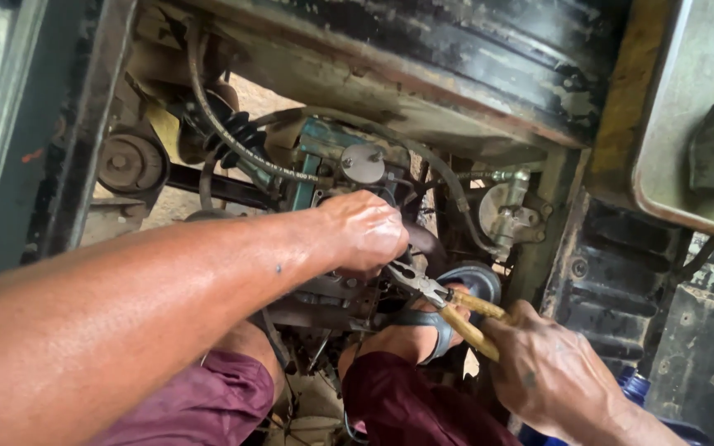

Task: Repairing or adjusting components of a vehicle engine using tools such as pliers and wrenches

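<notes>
Pliers (433, 296) | right hand (549, 367) gripping both handles | left hand (365, 231) closing on engine (349, 177) part | keeping tips steady, squeezing slowly

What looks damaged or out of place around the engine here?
The black panel above the engine is flaking and rusted, paint peeling along its edge. The pliers in the right hand look intact; left hand covers the engine top.

Left hand (363, 231) fisted, forearm outstretched; right hand (543, 363) in closed grip
</notes>
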